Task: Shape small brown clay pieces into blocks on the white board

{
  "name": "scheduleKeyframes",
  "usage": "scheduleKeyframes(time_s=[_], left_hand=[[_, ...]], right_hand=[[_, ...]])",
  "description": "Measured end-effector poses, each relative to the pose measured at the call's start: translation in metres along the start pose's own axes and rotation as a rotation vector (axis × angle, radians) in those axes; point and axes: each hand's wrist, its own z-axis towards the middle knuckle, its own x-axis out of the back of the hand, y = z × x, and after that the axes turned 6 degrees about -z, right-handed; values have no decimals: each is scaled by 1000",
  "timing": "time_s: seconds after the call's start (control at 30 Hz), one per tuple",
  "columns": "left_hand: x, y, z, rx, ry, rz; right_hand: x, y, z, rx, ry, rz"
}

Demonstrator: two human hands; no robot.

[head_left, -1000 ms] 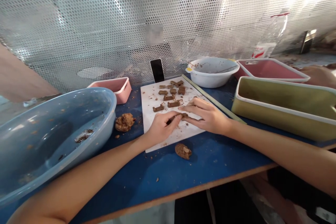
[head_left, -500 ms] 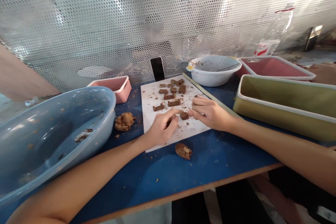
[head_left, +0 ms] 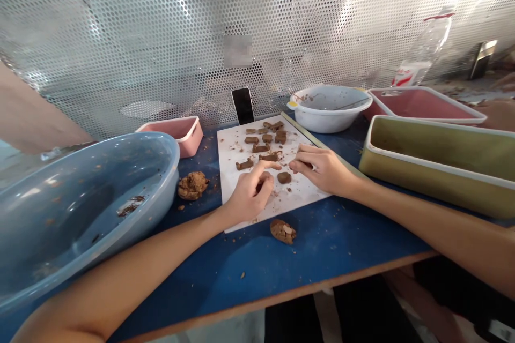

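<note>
A small rounded lump of brown clay (head_left: 284,177) lies on the white board (head_left: 241,213), between my hands and apart from both. My left hand (head_left: 252,190) rests at the board's lower left; its index finger is stretched out above the lump and the other fingers are curled. To the right, my right hand (head_left: 319,167) has thumb and fingertips drawn together; anything between them is too small to make out. Beyond the hands lie several shaped clay pieces, among them a bar with raised ends (head_left: 244,164) and a small block (head_left: 251,140). Crumbs are scattered around them.
A large blue basin (head_left: 163,193) stands left, beside a rough clay lump (head_left: 193,186). Another lump (head_left: 283,231) lies before the board. Behind are a pink box (head_left: 192,142), a phone (head_left: 243,106) and a white bowl (head_left: 330,118). A green planter (head_left: 422,177) stands right.
Both hands have come away from the small clay lump, which now lies uncovered. My left index finger has lifted and straightened; my right fingertips have drawn slightly up from it.
</note>
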Motion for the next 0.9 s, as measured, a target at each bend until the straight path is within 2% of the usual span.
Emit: scheduleKeyframes(time_s=[0.2,0.3,0.5,0.57,0.77,0.9], left_hand=[[0,1,1,-15,-2,-1],[0,1,0,-21,-6,-4],[0,-2,-1,-34,-8,-12],[0,-3,-1,-43,-16,-12],[0,-2,-1,-23,-22,-1],[0,-2,-1,-37,-34,7]], right_hand=[[-5,5,-1,-66,-7,20],[-5,3,-1,-48,-13,47],[2,-3,1,-69,-141,100],[2,-2,2,-93,-128,82],[-3,3,1,-89,20,3],[-1,1,0,-60,-2,28]])
